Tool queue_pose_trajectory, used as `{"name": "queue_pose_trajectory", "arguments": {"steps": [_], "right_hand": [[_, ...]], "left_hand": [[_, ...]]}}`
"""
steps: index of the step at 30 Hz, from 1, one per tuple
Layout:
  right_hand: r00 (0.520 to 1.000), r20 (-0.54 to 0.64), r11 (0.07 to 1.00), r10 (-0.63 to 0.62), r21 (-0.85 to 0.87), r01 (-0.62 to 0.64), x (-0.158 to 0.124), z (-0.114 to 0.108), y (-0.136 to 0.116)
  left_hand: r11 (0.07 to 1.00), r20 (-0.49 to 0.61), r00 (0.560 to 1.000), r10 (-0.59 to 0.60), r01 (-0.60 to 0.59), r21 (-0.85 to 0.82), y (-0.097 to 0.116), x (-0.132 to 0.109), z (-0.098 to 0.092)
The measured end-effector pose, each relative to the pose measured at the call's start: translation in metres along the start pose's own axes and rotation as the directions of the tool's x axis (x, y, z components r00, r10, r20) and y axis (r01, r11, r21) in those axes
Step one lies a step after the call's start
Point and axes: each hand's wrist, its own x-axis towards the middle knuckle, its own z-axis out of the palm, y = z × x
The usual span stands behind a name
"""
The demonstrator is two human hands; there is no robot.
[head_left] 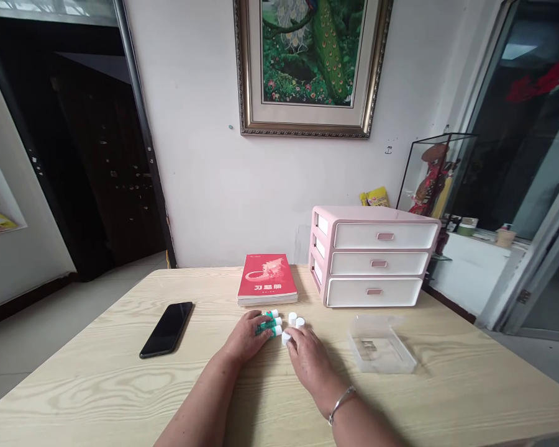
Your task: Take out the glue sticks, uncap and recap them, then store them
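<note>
Three small green-and-white tubes lie side by side on the wooden table. My left hand rests over their left ends, its fingers curled round them. Just to the right are three short white cylinders, perhaps caps. One white cylinder is at the thumb and fingertips of my right hand, which closes on it. Another white cylinder stands right behind my right fingers, and the third white cylinder is slightly farther back. My palms hide part of the tubes and of the tabletop.
A red book lies behind my hands. A pink drawer unit with white drawers stands at the back right. Nearer on the right is a clear plastic box. On the left lies a black phone. The table meets a wall behind.
</note>
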Motion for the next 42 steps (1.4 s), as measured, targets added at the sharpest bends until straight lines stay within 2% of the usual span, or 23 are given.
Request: {"name": "queue_pose_trajectory", "arguments": {"steps": [11,13,16,20,23,25,27,29,30,31,33,34,35,38,42], "right_hand": [[0.997,-0.042,0.997,0.062,0.057,-0.059,0.001,-0.001,0.005],[0.995,-0.045,0.993,0.084,0.088,-0.079,0.001,-0.002,0.005],[0.992,-0.060,0.982,0.110,0.161,-0.099,0.001,-0.001,0.010],[0.983,-0.071,0.952,0.171,0.267,-0.146,0.002,0.003,0.018],[0.970,-0.074,0.888,0.231,0.423,-0.179,0.002,0.005,0.019],[0.963,-0.044,0.802,0.268,0.563,-0.197,0.001,0.003,0.015],[0.955,0.029,0.666,0.296,0.710,-0.228,-0.003,-0.002,0.005],[0.937,0.169,0.466,0.304,0.832,-0.301,-0.008,-0.010,-0.007],[0.919,0.265,0.332,0.293,0.873,-0.358,-0.011,-0.014,-0.013],[0.891,0.374,0.178,0.257,0.888,-0.424,-0.013,-0.020,-0.018],[0.822,0.560,-0.116,0.100,0.827,-0.550,-0.016,-0.031,-0.026],[0.794,0.608,-0.225,-0.013,0.772,-0.595,-0.017,-0.038,-0.029],[0.772,0.622,-0.293,-0.134,0.719,-0.630,-0.016,-0.044,-0.031],[0.734,0.529,-0.330,-0.425,0.665,-0.670,-0.011,-0.063,-0.037],[0.673,0.396,-0.311,-0.625,0.664,-0.680,-0.002,-0.087,-0.052]], "left_hand": [[1.000,-0.006,1.000,-0.017,0.017,-0.004,-0.006,-0.004,0.001],[0.999,-0.043,0.998,-0.035,0.033,-0.042,-0.007,-0.003,0.001],[0.992,-0.155,0.984,-0.083,0.066,-0.110,-0.006,-0.002,-0.001],[0.984,-0.265,0.956,-0.128,0.090,-0.152,0.007,-0.012,-0.011],[0.937,-0.270,0.936,-0.224,0.130,-0.325,0.029,-0.032,-0.019],[0.864,-0.209,0.927,-0.310,0.183,-0.469,0.047,-0.047,-0.022],[0.763,-0.132,0.929,-0.345,0.195,-0.616,0.061,-0.061,-0.024],[0.596,-0.011,0.937,-0.350,0.213,-0.774,0.069,-0.071,-0.023],[0.488,0.070,0.940,-0.335,0.236,-0.840,0.071,-0.074,-0.024],[0.376,0.155,0.940,-0.303,0.268,-0.887,0.072,-0.076,-0.024],[0.189,0.297,0.936,-0.189,0.332,-0.924,0.072,-0.078,-0.027],[0.127,0.343,0.933,-0.113,0.356,-0.926,0.073,-0.078,-0.030],[0.080,0.371,0.928,-0.035,0.372,-0.925,0.075,-0.078,-0.033],[-0.008,0.378,0.909,0.178,0.385,-0.923,0.086,-0.076,-0.046],[-0.083,0.320,0.888,0.330,0.365,-0.927,0.110,-0.075,-0.065]]}}
